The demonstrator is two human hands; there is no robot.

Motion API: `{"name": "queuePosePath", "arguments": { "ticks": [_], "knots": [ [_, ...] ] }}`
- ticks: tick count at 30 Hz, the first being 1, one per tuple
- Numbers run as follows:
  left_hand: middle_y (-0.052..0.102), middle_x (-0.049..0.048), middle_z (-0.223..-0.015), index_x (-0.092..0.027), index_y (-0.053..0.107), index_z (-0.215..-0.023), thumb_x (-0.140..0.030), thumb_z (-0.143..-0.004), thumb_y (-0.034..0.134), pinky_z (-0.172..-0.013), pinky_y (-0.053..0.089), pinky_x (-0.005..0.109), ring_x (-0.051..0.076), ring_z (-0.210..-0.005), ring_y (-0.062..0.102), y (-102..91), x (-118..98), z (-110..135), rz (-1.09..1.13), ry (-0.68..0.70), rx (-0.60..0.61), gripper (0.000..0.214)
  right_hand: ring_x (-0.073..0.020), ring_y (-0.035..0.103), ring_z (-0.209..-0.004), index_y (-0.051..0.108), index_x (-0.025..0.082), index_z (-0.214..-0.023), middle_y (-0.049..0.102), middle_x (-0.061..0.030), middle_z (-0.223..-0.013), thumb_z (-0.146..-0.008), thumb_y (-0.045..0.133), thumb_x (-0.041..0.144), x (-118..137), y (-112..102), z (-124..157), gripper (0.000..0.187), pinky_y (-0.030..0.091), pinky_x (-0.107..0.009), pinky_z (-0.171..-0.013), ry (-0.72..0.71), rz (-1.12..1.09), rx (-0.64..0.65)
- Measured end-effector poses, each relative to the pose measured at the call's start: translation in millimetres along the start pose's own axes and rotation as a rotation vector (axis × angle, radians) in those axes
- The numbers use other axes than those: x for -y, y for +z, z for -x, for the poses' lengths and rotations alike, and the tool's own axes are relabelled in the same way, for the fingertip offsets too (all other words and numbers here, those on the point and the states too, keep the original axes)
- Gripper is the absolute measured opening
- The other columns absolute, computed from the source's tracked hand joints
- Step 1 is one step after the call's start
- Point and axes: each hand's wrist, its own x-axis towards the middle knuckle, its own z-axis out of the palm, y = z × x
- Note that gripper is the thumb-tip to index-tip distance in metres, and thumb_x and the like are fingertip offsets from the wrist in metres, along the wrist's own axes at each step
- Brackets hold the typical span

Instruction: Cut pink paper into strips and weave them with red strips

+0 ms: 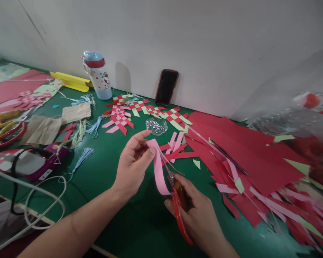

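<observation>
Between thumb and fingers, my left hand [133, 163] pinches one end of a pink paper strip [158, 172], which curls downward in a loop. My right hand [197, 211] is closed round the handles of red-handled scissors [181, 220]. The scissor blades point up and away, along the right edge of the strip near my left thumb; a thin sliver of pink hangs beside them. Just beyond lie crossed red and pink strips [174, 148] on the green table. A small clear dish [156, 126] of tiny beads or eyes sits behind my left fingertips.
Woven paper fish shapes [121, 120] lie along the back. A phone [167, 87] leans on the wall, with a bottle [98, 77] to its left. Red paper sheets [231, 150] and scraps cover the right. Tassels [82, 157], a purple power strip [47, 161] and cables are left.
</observation>
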Motion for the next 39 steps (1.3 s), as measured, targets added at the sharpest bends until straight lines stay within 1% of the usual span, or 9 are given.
{"name": "queuePosePath", "arguments": {
  "ticks": [4, 8, 12, 16, 21, 23, 29, 35, 39],
  "knots": [
    [0.056, -0.0013, -0.089, -0.026, 0.066, -0.118, -0.016, -0.085, 0.07, -0.065, 0.049, 0.013, 0.007, -0.074, 0.053, -0.4, -0.8, 1.1, -0.022, -0.001, 0.009, 0.035, -0.0193, 0.073, -0.078, 0.069, 0.024, -0.114, 0.076, -0.0044, -0.102, -0.069, 0.069, 0.034, -2.0, 0.3, 1.2, 0.046, 0.061, -0.029, -0.071, 0.01, -0.007, -0.002],
    [0.057, -0.0014, -0.088, -0.025, 0.066, -0.117, -0.015, -0.083, 0.071, -0.065, 0.05, 0.013, 0.007, -0.074, 0.054, 0.5, -2.6, 1.0, 0.002, -0.007, 0.002, 0.035, -0.0198, 0.073, -0.081, 0.069, 0.024, -0.115, 0.075, -0.0051, -0.106, -0.07, 0.07, 0.035, -4.7, 1.0, 2.3, 0.047, 0.061, -0.03, -0.075, 0.011, 0.006, 0.002],
    [0.057, -0.0015, -0.086, -0.024, 0.065, -0.117, -0.015, -0.084, 0.07, -0.066, 0.05, 0.013, 0.007, -0.074, 0.054, 1.2, -2.4, 0.7, 0.005, -0.017, 0.0, 0.035, -0.0186, 0.072, -0.078, 0.069, 0.023, -0.116, 0.075, -0.0047, -0.103, -0.07, 0.071, 0.035, -5.4, 1.4, 1.9, 0.048, 0.061, -0.028, -0.074, 0.009, -0.012, 0.01],
    [0.055, -0.0023, -0.084, -0.024, 0.065, -0.117, -0.015, -0.087, 0.068, -0.067, 0.049, 0.012, 0.006, -0.074, 0.054, 0.7, -2.1, 0.9, -0.01, -0.023, -0.011, 0.032, -0.0184, 0.072, -0.081, 0.07, 0.024, -0.114, 0.075, -0.0042, -0.105, -0.07, 0.071, 0.034, -4.6, 1.7, 1.7, 0.046, 0.061, -0.026, -0.073, -0.003, -0.019, 0.0],
    [0.056, -0.0022, -0.086, -0.025, 0.063, -0.118, -0.017, -0.089, 0.067, -0.068, 0.05, 0.013, 0.007, -0.076, 0.056, -0.6, -1.7, 0.6, -0.044, -0.02, -0.002, 0.031, -0.0159, 0.07, -0.069, 0.069, 0.025, -0.114, 0.076, -0.0016, -0.095, -0.069, 0.07, 0.032, -3.0, 1.6, 2.1, 0.045, 0.06, -0.025, -0.067, -0.012, -0.019, 0.003],
    [0.055, -0.0022, -0.086, -0.025, 0.062, -0.118, -0.018, -0.089, 0.067, -0.066, 0.049, 0.013, 0.007, -0.074, 0.055, -0.9, -1.4, 0.5, -0.062, -0.01, -0.004, 0.029, -0.0166, 0.071, -0.07, 0.069, 0.025, -0.114, 0.076, -0.0023, -0.096, -0.069, 0.07, 0.032, -3.0, 1.6, 2.2, 0.046, 0.061, -0.025, -0.066, -0.016, -0.01, -0.003],
    [0.052, -0.0026, -0.085, -0.026, 0.061, -0.118, -0.02, -0.091, 0.066, -0.064, 0.048, 0.013, 0.007, -0.072, 0.052, -1.4, -0.1, 2.2, -0.121, 0.024, 0.004, 0.028, -0.0182, 0.072, -0.077, 0.069, 0.023, -0.115, 0.076, -0.0046, -0.102, -0.069, 0.07, 0.032, -5.0, 2.0, 2.0, 0.047, 0.061, -0.027, -0.072, -0.03, -0.003, -0.014],
    [0.052, -0.0022, -0.085, -0.025, 0.061, -0.117, -0.021, -0.09, 0.066, -0.064, 0.048, 0.014, 0.008, -0.072, 0.052, -0.9, -0.8, 1.0, -0.125, 0.041, 0.004, 0.028, -0.0149, 0.068, -0.063, 0.069, 0.024, -0.112, 0.076, -0.0013, -0.091, -0.069, 0.071, 0.032, -2.8, 1.6, 2.1, 0.044, 0.06, -0.025, -0.064, -0.004, -0.018, 0.002],
    [0.052, -0.0026, -0.085, -0.025, 0.061, -0.116, -0.02, -0.09, 0.066, -0.063, 0.047, 0.014, 0.007, -0.071, 0.052, 0.0, -1.9, 2.0, -0.136, 0.03, 0.012, 0.027, -0.0159, 0.07, -0.069, 0.069, 0.024, -0.113, 0.076, -0.0018, -0.095, -0.068, 0.071, 0.032, -2.1, 1.3, 1.7, 0.046, 0.061, -0.025, -0.068, -0.006, -0.013, -0.01]
  ]
}}
